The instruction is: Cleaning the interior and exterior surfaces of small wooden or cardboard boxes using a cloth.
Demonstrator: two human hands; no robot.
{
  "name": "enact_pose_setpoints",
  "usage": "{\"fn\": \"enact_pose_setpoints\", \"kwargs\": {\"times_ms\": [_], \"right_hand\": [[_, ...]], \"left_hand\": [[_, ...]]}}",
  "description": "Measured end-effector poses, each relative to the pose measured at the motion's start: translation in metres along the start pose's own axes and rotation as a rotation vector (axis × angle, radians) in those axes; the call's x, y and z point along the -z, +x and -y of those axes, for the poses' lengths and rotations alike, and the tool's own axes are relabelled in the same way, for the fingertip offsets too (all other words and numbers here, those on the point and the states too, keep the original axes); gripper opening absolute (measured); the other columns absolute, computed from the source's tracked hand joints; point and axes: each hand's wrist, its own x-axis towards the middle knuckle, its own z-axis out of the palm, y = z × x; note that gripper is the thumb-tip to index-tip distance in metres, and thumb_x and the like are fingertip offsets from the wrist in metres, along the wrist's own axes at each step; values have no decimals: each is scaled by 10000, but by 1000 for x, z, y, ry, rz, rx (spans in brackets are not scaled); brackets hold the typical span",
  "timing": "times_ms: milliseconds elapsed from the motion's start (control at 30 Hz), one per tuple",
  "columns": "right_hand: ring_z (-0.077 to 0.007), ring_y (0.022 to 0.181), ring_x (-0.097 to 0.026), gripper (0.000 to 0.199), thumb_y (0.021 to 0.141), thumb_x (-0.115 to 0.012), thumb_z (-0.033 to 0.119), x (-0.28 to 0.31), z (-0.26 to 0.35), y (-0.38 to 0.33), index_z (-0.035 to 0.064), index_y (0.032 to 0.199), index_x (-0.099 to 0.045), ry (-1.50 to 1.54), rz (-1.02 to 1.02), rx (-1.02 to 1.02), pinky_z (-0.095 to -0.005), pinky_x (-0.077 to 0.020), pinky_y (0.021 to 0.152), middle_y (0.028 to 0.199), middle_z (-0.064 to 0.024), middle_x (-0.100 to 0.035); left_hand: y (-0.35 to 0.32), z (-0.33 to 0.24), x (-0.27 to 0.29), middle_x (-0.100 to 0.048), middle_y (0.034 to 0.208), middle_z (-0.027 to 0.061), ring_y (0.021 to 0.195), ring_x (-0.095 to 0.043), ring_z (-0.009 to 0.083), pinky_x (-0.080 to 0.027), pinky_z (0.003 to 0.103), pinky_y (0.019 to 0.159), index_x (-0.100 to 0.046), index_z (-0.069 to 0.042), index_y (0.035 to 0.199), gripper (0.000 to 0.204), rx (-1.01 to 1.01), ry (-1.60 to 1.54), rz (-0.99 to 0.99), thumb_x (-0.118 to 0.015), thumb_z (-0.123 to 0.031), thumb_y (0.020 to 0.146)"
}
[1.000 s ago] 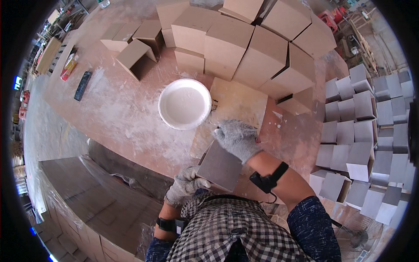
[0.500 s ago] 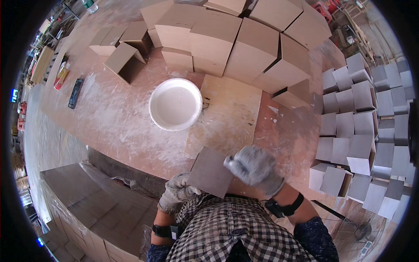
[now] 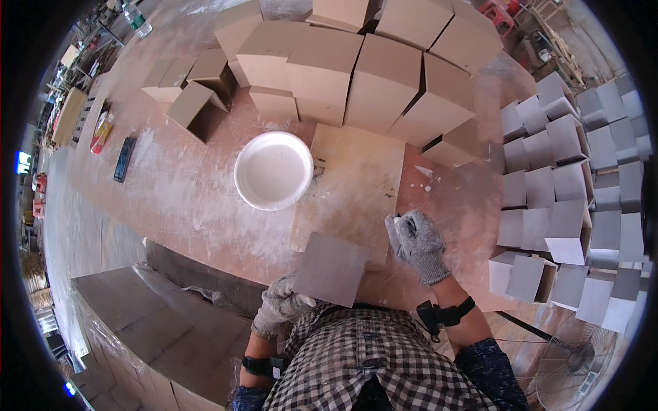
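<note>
My left hand (image 3: 282,301), in a pale knit glove, grips a grey-brown cardboard box (image 3: 331,268) by its left side, close to my body. One flat square face of the box is turned up. My right hand (image 3: 419,248), gloved too, is raised to the right of the box and apart from it. Its fingers are curled together; whatever they may hold is hidden or too small to name. Beyond the hands, a round white basin (image 3: 241,183) with whitish contents stands beside a yellowish board (image 3: 367,171) on the reddish, white-smeared table (image 3: 185,212).
Brown cardboard boxes (image 3: 325,75) are stacked at the far side, with a few open ones (image 3: 199,109) further left. Rows of greyish boxes (image 3: 567,222) fill the right. A dark oblong object (image 3: 124,159) and a bottle (image 3: 137,20) lie left. A fan (image 3: 572,359) stands lower right.
My right hand has moved away from the box, slightly to the right and forward. My left hand still holds the box, which has shifted only slightly. The view has tilted a little.
</note>
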Motion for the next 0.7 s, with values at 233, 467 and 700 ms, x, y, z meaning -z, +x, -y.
{"fn": "enact_pose_setpoints", "kwargs": {"times_ms": [233,467,700], "right_hand": [[-229,606,-518,155,897,-628,178,3,-13,-12,55,826,-566,121,-89,153,-364,-441,587,683,-101,-533],[-211,618,-512,148,876,-654,193,39,100,15,85,830,-564,198,-169,474,-359,-431,566,721,-75,-531],[-231,675,-549,194,884,-621,290,9,136,-18,107,831,-584,-196,-19,853,-384,-458,635,805,-66,-566]], "left_hand": [[7,-19,15,-667,954,61,957,-621,288,-463,394,879,-690,-104,850,73,-331,221,-22,-728,-151,811],[7,-52,11,-671,982,88,1015,-612,339,-461,425,907,-679,-96,921,149,-391,365,-12,-733,-154,795],[32,-48,4,-664,1006,111,1028,-606,361,-476,447,909,-665,-70,999,238,-539,565,-91,-710,-139,776]]}}
